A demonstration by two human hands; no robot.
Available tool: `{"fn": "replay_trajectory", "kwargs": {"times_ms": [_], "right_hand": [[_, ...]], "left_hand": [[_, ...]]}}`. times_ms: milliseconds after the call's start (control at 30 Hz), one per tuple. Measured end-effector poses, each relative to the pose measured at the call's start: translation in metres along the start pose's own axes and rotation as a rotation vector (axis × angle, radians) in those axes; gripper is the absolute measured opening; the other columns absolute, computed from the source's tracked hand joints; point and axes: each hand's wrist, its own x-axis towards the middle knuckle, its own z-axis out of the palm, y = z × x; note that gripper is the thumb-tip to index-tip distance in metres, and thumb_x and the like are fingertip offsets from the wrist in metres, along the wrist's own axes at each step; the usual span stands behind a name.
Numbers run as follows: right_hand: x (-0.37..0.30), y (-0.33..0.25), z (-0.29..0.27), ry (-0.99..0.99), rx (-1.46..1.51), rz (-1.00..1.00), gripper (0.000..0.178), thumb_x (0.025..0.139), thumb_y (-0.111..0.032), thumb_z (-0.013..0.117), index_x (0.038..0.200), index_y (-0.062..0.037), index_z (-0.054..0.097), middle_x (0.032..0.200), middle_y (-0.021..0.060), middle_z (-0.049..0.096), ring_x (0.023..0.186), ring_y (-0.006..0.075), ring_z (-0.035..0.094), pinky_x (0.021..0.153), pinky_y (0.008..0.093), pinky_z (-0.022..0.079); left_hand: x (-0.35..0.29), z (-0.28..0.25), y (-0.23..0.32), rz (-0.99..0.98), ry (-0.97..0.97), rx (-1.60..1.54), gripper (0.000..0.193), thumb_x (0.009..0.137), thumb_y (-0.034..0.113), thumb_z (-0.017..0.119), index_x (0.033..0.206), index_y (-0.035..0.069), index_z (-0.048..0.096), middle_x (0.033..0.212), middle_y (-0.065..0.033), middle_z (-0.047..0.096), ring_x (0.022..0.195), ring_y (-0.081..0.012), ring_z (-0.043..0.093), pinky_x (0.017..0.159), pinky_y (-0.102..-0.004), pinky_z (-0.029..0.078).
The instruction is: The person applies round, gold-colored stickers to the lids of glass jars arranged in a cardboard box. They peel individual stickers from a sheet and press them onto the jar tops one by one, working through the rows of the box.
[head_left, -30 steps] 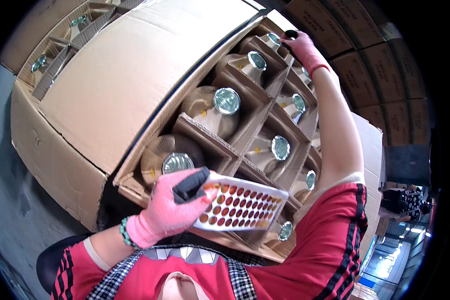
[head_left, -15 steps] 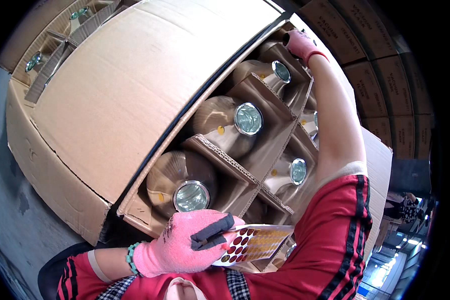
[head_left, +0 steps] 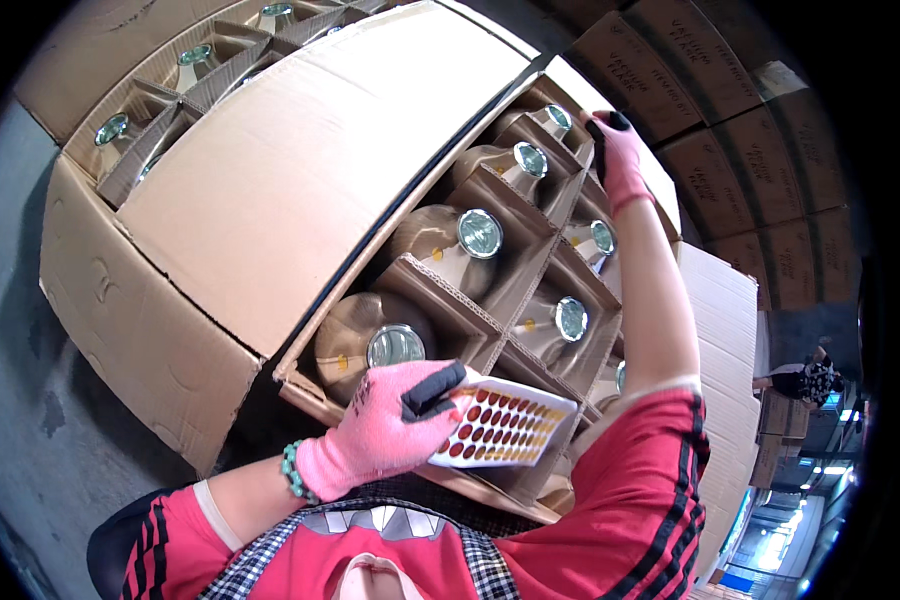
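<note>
In a pink glove with dark fingertips, my left hand (head_left: 390, 425) grips a white sheet of round red and gold stickers (head_left: 510, 425) over the near side of an open carton (head_left: 305, 385). My right hand (head_left: 622, 165), gloved alike, is at the far right edge of that carton, beside the far cells. Its fingers are curled together, and anything between them is too small to make out. Silvery-brown glass flask liners (head_left: 355, 335) with round, shiny mouths sit in cells between cardboard dividers (head_left: 455, 300). Small yellow dots show on several of them.
A closed carton flap (head_left: 300, 190) spans the left side. Beyond it, another open carton holds more flask liners (head_left: 195, 55). Stacked brown cartons (head_left: 760, 170) stand at the far right. A person (head_left: 805, 380) is in the distance on the right.
My right hand has come up from inside the far cell to the carton's right edge. The view has shifted, showing more of the far liners. My left hand still holds the sticker sheet.
</note>
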Motion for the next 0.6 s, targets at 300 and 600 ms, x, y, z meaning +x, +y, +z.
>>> {"fn": "replay_trajectory", "kwargs": {"times_ms": [300, 600], "right_hand": [[-0.201, -0.149, -0.053, -0.607, 0.709, -0.048, 0.033, 0.087, -0.027, 0.045, 0.105, -0.0002, 0.052, 0.109, 0.0112, 0.053, 0.101, 0.0170, 0.049, 0.086, 0.0289, 0.039], [-0.281, -0.182, -0.066, -0.498, 0.445, -0.120, 0.041, 0.081, -0.039, 0.052, 0.093, -0.0003, 0.055, 0.102, 0.0127, 0.055, 0.097, 0.0195, 0.050, 0.086, 0.0319, 0.038]], "left_hand": [[-0.005, 0.006, -0.011, -0.026, 0.060, -0.218, 0.020, 0.076, 0.004, 0.059, 0.094, -0.003, 0.056, 0.080, 0.0002, 0.055, 0.074, -0.0058, 0.050, 0.069, -0.0207, 0.042], [-0.036, -0.071, 0.083, -0.124, -0.058, 0.020, 0.016, 0.079, 0.012, 0.057, 0.089, -0.001, 0.058, 0.074, 0.0019, 0.056, 0.071, -0.0039, 0.049, 0.062, -0.0191, 0.042]]}}
